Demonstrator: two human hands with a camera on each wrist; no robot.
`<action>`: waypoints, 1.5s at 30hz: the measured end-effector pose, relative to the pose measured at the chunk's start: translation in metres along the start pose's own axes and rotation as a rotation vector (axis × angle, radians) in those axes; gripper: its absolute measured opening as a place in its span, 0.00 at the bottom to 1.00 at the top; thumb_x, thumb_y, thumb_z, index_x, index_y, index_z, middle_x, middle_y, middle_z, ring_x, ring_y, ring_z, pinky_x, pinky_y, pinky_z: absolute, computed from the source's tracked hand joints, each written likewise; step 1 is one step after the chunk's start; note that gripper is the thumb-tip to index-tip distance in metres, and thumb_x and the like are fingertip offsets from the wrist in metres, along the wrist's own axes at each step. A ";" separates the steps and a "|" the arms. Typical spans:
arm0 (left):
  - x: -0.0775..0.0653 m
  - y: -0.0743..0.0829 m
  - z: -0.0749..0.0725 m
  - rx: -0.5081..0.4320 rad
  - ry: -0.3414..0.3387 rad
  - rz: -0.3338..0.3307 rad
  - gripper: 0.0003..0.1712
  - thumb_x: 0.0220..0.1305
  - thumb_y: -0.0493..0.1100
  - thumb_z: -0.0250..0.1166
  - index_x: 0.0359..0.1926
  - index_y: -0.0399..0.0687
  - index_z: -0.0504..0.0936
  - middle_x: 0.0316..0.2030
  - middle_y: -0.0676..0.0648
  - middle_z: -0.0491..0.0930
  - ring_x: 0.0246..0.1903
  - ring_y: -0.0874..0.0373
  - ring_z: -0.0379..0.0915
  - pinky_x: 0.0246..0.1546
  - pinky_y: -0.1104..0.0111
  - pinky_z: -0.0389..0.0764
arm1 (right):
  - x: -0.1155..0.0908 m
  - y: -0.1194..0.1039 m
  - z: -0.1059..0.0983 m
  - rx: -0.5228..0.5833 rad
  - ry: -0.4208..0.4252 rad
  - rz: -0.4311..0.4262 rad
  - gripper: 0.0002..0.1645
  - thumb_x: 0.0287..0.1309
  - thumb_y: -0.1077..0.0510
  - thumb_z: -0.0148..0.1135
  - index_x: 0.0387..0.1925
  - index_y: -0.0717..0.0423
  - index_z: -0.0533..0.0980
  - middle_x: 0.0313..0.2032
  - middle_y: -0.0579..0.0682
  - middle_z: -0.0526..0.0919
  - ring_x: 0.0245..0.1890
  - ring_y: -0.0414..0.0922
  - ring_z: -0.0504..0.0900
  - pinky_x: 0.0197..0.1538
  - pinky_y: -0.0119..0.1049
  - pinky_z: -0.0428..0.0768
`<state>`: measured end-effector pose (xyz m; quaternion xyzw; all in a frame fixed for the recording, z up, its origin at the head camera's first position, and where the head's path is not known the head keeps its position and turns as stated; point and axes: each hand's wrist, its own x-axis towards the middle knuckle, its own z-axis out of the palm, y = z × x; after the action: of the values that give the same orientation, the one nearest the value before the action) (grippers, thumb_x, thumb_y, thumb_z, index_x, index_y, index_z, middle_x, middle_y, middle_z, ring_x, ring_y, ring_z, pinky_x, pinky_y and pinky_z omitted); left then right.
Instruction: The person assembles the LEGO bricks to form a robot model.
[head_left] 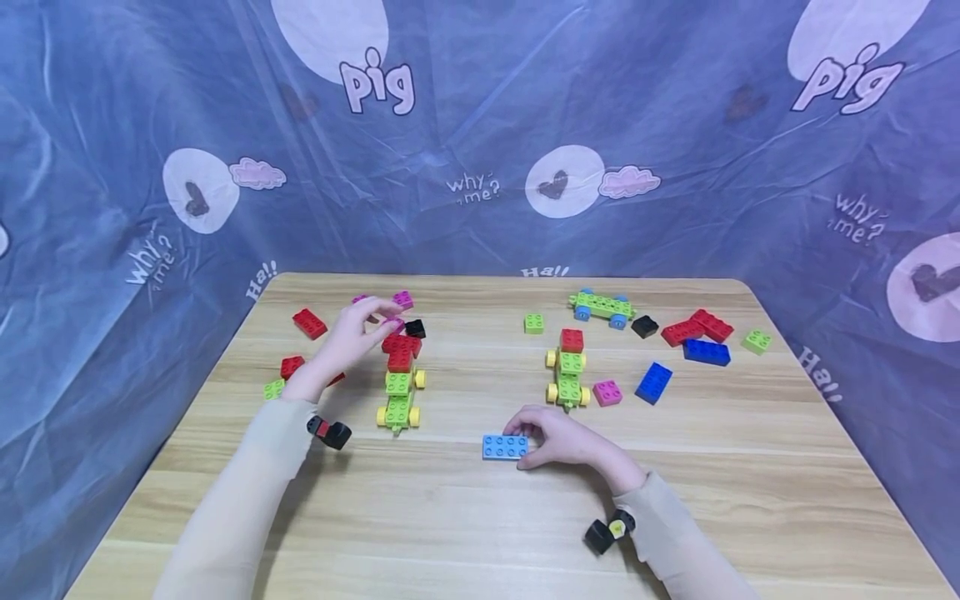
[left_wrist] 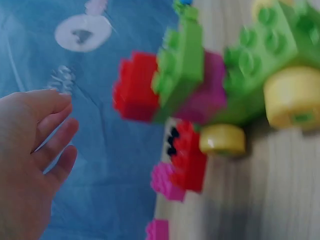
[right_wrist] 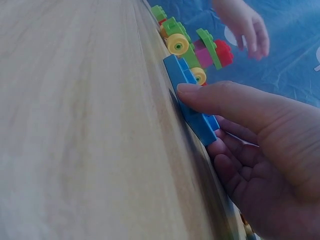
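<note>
Lt-blue brick, 2x4 studs facing up, is at the near-center of the wood surface, long side running L–R. R grip has it pinched at its R end: thumb on the near side, fingers on the far side, L part sticking out free. Can't tell if the brick's underside touches the surface.

Up & L of it: L car, green w/ yellow wheels, red brick stacked at its far end. L grip is raised near that end, fingers loosely bent & apart, holding nothing, well apart from the lt-blue brick.

Up & R of the brick: R car, also green w/ yellow wheels, red block at far end; pink brick just beside it. Farther R, dk-blue brick. Behind, blue-wheeled car near the far edge, w/ black piece by it. Blue printed cloth hangs behind.
</note>
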<state>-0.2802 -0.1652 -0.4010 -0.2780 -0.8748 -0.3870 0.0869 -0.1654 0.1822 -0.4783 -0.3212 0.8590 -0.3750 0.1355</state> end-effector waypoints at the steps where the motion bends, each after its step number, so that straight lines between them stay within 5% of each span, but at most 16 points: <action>1: 0.001 -0.004 0.000 0.012 -0.019 -0.015 0.14 0.64 0.35 0.63 0.50 0.37 0.80 0.47 0.39 0.82 0.48 0.45 0.76 0.50 0.52 0.77 | 0.000 0.000 0.000 0.002 0.001 0.000 0.26 0.41 0.55 0.76 0.45 0.56 0.79 0.39 0.44 0.81 0.40 0.37 0.75 0.46 0.30 0.75; 13: 0.008 -0.041 0.013 0.081 -0.253 -0.120 0.22 0.64 0.40 0.64 0.57 0.37 0.76 0.55 0.38 0.76 0.55 0.43 0.71 0.56 0.49 0.73 | -0.002 0.005 0.003 0.012 0.011 -0.014 0.26 0.41 0.54 0.76 0.45 0.56 0.79 0.39 0.45 0.81 0.40 0.37 0.75 0.46 0.30 0.75; 32: 0.019 -0.059 0.020 0.068 -0.339 -0.124 0.22 0.56 0.32 0.68 0.53 0.34 0.78 0.47 0.36 0.80 0.47 0.43 0.75 0.51 0.50 0.76 | -0.001 0.001 0.000 0.005 -0.002 -0.009 0.26 0.41 0.54 0.76 0.45 0.56 0.79 0.39 0.44 0.81 0.40 0.36 0.74 0.46 0.30 0.74; 45: 0.020 -0.062 0.024 0.118 -0.378 -0.093 0.19 0.55 0.26 0.66 0.50 0.34 0.81 0.49 0.35 0.79 0.50 0.41 0.75 0.54 0.50 0.76 | -0.001 0.000 -0.001 0.002 -0.002 0.001 0.26 0.41 0.54 0.76 0.45 0.55 0.79 0.40 0.44 0.81 0.39 0.36 0.74 0.46 0.29 0.74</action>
<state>-0.3295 -0.1735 -0.4492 -0.2995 -0.9086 -0.2798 -0.0806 -0.1652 0.1833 -0.4783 -0.3209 0.8588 -0.3752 0.1369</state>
